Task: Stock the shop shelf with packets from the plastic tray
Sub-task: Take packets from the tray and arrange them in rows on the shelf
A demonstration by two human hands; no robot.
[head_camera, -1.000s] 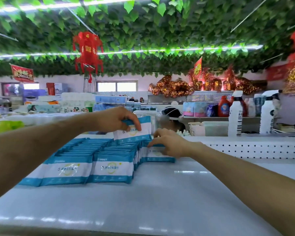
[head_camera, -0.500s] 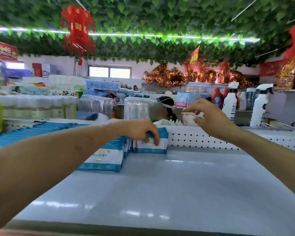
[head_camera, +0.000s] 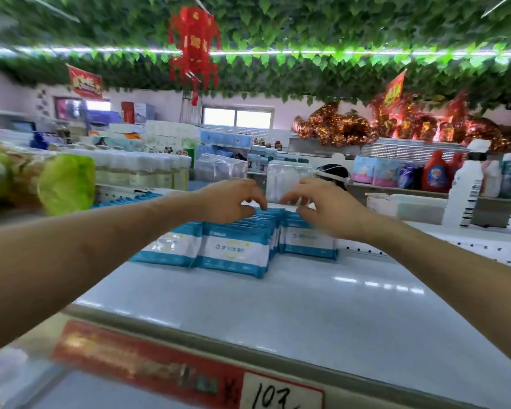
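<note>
At the back of the shelf (head_camera: 278, 305), blue-and-white packets (head_camera: 236, 252) stand upright in tight rows. Over their top edges hover the left hand (head_camera: 230, 202) and right hand (head_camera: 328, 212), fingers loosely curled, holding nothing. These look like soft, light, slick-wrapped packs, probably floppy, so pinch along the top seam or squeeze flat across both faces.

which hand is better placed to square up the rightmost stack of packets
Right, probably: the right hand hovers just above the rightmost stack, seemingly empty; the left hand is over the neighbouring row.
</note>
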